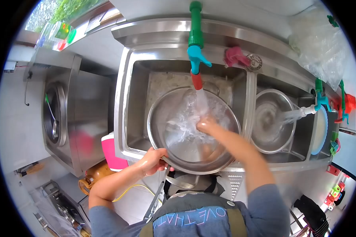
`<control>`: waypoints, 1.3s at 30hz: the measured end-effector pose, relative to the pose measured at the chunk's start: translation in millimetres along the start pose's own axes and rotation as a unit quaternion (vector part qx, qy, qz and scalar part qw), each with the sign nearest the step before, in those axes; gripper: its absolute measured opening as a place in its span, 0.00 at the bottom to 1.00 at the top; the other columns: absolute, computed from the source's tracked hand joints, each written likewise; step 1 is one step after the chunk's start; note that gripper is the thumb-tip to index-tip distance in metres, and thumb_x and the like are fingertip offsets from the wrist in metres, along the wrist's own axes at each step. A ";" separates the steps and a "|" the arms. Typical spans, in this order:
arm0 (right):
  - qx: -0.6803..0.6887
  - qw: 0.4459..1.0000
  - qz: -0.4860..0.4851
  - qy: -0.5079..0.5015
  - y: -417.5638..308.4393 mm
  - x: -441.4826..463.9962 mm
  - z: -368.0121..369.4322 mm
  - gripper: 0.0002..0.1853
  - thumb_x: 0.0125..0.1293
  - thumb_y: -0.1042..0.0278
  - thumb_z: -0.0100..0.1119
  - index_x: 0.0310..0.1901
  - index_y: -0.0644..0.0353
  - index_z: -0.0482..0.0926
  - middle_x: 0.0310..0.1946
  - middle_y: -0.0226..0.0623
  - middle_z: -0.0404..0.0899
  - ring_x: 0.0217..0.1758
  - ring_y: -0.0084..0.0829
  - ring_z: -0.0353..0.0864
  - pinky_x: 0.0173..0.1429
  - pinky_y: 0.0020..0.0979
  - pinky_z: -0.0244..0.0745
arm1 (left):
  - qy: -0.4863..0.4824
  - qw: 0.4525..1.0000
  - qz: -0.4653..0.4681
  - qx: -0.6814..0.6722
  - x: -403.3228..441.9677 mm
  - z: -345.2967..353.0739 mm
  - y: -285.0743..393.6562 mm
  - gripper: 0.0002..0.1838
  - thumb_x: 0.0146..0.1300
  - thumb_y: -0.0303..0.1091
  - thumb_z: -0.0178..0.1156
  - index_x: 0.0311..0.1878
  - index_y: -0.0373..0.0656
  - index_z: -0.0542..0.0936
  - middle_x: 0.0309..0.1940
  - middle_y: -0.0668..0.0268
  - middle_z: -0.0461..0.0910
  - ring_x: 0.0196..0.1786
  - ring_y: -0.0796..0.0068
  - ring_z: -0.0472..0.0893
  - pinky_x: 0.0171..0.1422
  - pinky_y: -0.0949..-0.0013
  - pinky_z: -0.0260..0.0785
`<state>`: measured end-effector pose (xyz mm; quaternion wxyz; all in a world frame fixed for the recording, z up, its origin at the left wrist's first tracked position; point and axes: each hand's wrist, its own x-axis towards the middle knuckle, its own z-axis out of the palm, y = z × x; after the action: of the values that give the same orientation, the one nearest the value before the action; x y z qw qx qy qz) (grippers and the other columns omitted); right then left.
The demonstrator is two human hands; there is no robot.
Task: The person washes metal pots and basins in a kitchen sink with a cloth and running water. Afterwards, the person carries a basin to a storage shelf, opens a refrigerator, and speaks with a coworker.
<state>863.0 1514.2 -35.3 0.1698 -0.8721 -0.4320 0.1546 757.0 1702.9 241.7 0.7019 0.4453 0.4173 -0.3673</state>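
Observation:
A large round steel basin rests tilted in the left bay of a double steel sink. Water pours into it from a green and blue tap with a red nozzle and splashes inside. My left hand is closed round the basin's near left rim. Inside the basin, just below the stream, is my right hand, its fingers curled and partly hidden by the splashing; what it holds, if anything, cannot be made out.
In the right bay a steel bowl takes water from a second tap. A pink cloth lies on the sink's back ledge. A clear plastic bag hangs at the upper right. A steel cabinet stands left.

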 end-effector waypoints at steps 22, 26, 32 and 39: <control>0.143 0.945 0.292 0.006 22.3 -10.1 -140.4 0.22 0.61 0.52 0.42 0.50 0.59 0.69 0.38 0.55 0.74 0.45 0.51 0.71 0.46 0.42 0.66 | 0.064 0.990 -0.006 0.127 -39.0 -27.6 31.4 0.11 0.51 0.27 0.44 0.35 0.29 0.70 0.24 0.50 0.75 0.20 0.63 0.77 0.10 0.77 0.55; 0.214 0.922 0.322 0.001 48.4 -32.0 -126.1 0.19 0.59 0.56 0.46 0.38 0.66 0.75 0.34 0.56 0.75 0.42 0.52 0.73 0.46 0.41 0.67 | 0.041 0.988 -0.057 0.139 -37.9 -33.4 50.3 0.09 0.51 0.30 0.45 0.30 0.33 0.70 0.21 0.56 0.73 0.18 0.66 0.76 0.10 0.79 0.53; 0.415 0.830 0.371 -0.035 39.9 -67.3 -221.5 0.25 0.42 0.74 0.52 0.49 0.63 0.70 0.30 0.42 0.76 0.31 0.32 0.76 0.33 0.30 0.70 | 0.038 0.992 -0.085 0.081 23.5 -66.3 18.5 0.08 0.51 0.32 0.47 0.22 0.39 0.70 0.13 0.64 0.69 0.09 0.75 0.66 0.09 0.77 0.53; 0.358 0.848 0.390 -0.004 -45.3 -70.4 -369.9 0.16 0.45 0.73 0.51 0.39 0.65 0.74 0.16 0.31 0.68 0.14 0.20 0.67 0.15 0.22 0.65 | -0.051 0.978 0.000 0.202 106.3 -47.6 -13.6 0.10 0.53 0.35 0.54 0.25 0.37 0.77 0.19 0.65 0.76 0.16 0.78 0.71 0.18 0.74 0.63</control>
<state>944.4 1423.1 323.7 0.3941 -0.8469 0.0285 0.3559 773.2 1727.4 128.2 0.6178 0.5585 0.2987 -0.4661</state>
